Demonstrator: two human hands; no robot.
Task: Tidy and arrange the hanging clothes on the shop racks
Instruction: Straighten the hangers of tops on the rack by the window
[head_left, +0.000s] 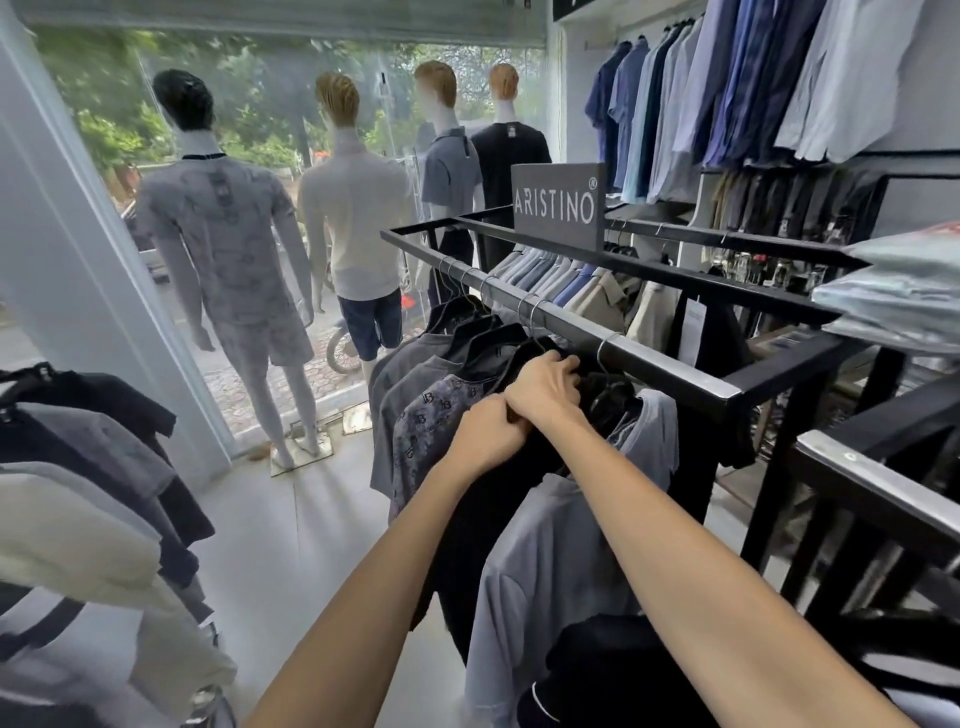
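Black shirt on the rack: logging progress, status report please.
Left hand and right hand both grip black shirt near collar. Hangs below rack rail. Patterned shirt, pale blue shirt crowd either side.

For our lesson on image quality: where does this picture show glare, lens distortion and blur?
Head view: daylight through the window hazes the mannequins; the wide lens slants the pillar; the folded shirts at the right edge smear, while the left hand and right hand gripping the black garment look sharp.

Grey sign (558, 205) on black rack (571, 322) — reads "ARISTINO", ® mark.
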